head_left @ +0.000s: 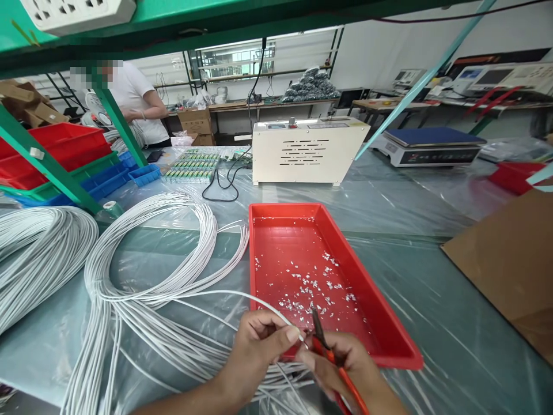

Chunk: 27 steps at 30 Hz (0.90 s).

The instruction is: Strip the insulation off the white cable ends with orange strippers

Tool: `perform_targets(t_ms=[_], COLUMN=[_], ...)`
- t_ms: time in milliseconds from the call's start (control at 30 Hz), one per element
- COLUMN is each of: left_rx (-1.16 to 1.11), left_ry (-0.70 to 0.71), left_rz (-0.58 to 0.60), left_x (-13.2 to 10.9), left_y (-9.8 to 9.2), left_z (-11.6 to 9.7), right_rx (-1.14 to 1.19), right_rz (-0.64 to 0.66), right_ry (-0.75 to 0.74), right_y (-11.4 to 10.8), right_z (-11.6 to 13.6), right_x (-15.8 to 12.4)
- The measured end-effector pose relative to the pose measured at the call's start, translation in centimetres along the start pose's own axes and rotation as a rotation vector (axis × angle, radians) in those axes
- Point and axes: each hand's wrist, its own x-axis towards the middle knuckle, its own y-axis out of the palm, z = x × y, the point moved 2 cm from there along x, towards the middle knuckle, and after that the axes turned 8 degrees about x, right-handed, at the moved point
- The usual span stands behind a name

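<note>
Near edge of the worktop, centre: left hand (pixel 259 340) pinches the end of a white wire (pixel 259 300) between thumb and fingertips. Right hand (pixel 349 366) is closed round red-handled cutters (pixel 318 329), tips touching the wire end, above the near rim of the red tray (pixel 251 253). White scraps (pixel 311 285) lie scattered in the tray. Wire coils (pixel 151 288) cover the left side. Cream machine box (pixel 306 151) stands toward the far edge; cardboard sheet (pixel 510 259) overhangs the right edge.
</note>
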Motion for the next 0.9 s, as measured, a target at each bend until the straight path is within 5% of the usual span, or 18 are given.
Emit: perform_targets(t_ms=[133, 267, 500, 633, 900], left_rx=[0.052, 0.090, 0.048, -0.063, 0.099], left_ry=[-0.014, -0.012, -0.055, -0.177, -0.205], left_rz=[-0.084, -0.079, -0.086, -0.027, 0.156], left_x=[0.2, 0.1, 0.5, 0.6, 0.6], left_y=[0.0, 0.2, 0.4, 0.6, 0.3], left_z=[0.0, -0.3, -0.3, 0.1, -0.1], right_rx=[-0.671, -1.193, -0.666, -0.721, -0.675], right_rz=[-0.388, -0.579, -0.413, -0.361, -0.327], right_ry=[-0.369, -0.312, -0.701, -0.926, -0.914], right_y=[-2.9, -4.4, -2.0, -0.8, -0.5], right_z=[1.7, 1.5, 2.0, 1.9, 1.6], right_x=[0.0, 0.4, -0.9, -1.5, -1.4])
